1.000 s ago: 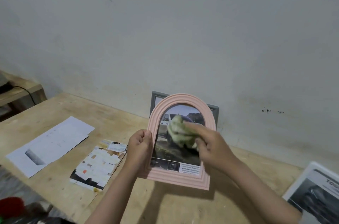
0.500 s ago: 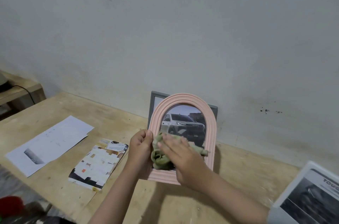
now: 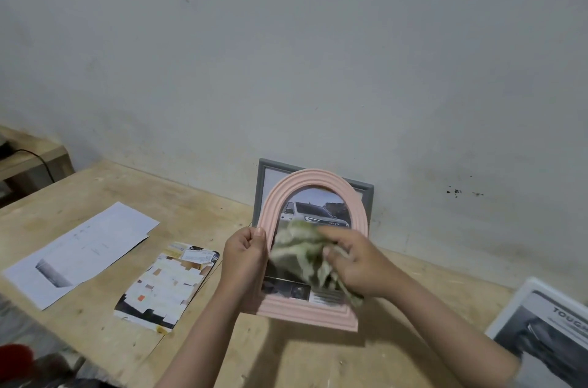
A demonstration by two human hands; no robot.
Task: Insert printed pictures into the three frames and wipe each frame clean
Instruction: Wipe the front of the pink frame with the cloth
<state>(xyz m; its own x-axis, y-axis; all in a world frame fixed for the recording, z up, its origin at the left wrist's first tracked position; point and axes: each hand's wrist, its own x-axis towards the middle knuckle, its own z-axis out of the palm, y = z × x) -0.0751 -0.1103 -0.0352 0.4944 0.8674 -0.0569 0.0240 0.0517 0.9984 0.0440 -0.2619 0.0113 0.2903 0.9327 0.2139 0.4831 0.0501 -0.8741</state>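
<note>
Arched frame upright above table, second frame behind it against wall. Left hand on left edge, right hand with cloth in front. Paper sheet far left, clipping between. Third frame far right.

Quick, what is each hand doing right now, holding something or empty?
Left hand: grips the left edge of the pink arched frame.
Right hand: holds a crumpled green cloth against the frame's front.
</note>
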